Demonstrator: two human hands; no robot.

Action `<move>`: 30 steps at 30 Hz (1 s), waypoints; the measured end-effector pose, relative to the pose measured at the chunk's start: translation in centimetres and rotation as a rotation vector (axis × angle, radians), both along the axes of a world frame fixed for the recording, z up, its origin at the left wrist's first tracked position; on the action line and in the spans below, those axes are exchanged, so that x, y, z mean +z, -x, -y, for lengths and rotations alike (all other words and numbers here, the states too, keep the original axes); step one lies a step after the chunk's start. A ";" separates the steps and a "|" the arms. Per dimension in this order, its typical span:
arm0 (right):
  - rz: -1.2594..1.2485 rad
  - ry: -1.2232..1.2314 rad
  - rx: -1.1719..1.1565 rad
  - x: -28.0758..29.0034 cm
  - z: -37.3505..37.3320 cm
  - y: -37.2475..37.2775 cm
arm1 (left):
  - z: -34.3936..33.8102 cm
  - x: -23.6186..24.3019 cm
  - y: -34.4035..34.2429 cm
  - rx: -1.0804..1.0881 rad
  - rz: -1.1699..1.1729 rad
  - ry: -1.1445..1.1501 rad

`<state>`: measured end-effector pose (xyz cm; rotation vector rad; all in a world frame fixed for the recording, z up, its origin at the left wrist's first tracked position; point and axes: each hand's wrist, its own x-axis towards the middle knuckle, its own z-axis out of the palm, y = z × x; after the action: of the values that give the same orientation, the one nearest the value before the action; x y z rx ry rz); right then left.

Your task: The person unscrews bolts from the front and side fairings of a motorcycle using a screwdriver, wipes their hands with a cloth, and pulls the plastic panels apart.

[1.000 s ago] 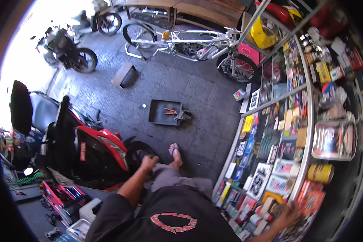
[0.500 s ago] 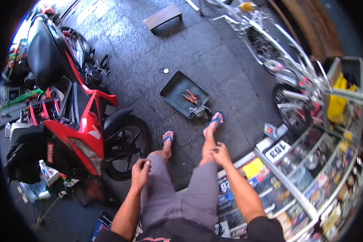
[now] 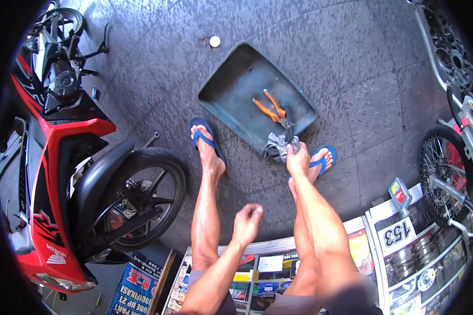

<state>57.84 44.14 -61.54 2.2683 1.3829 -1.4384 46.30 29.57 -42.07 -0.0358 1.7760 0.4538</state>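
My right hand [image 3: 298,159] is down at the near right corner of a dark shallow tray [image 3: 223,114] on the floor. Its fingers close at a crumpled grey rag [image 3: 276,146] and a narrow dark piece beside it; which one they grip is partly hidden. Orange-handled pliers [image 3: 270,109] lie in the tray, their jaws toward that hand. My left hand [image 3: 248,223] hangs in the air over the floor between my legs, fingers curled in loosely with nothing visible in them.
A red and black motorcycle [image 3: 50,199] with its front wheel [image 3: 155,197] stands at left. Another spoked wheel [image 3: 446,176] is at right. A glass display case [image 3: 373,262] of parts lies close below. A small white round object [image 3: 214,41] sits beyond the tray.
The view has dropped closer to the tray. My right hand has gone from beside my knee down to the rag at the tray's corner. My left hand has moved in between my legs.
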 end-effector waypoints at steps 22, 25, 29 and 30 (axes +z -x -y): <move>-0.227 0.023 0.070 6.2 2.8 6.9 | -9.9 -12.9 7.3 -0.078 -0.348 0.132; -0.152 -0.296 0.113 3.8 -2.2 9.5 | -12.3 -15.5 8.6 -0.166 -0.495 0.113; -0.261 -0.497 0.224 -0.6 -8.9 14.1 | -14.8 -17.9 9.4 -0.111 -0.453 0.107; -0.301 -0.491 0.258 -1.1 -10.1 16.2 | -14.7 -18.1 9.7 -0.132 -0.461 0.089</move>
<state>41.68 54.23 -62.59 2.0559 2.2430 -1.5279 36.55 44.27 -60.13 0.1330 2.2353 0.3014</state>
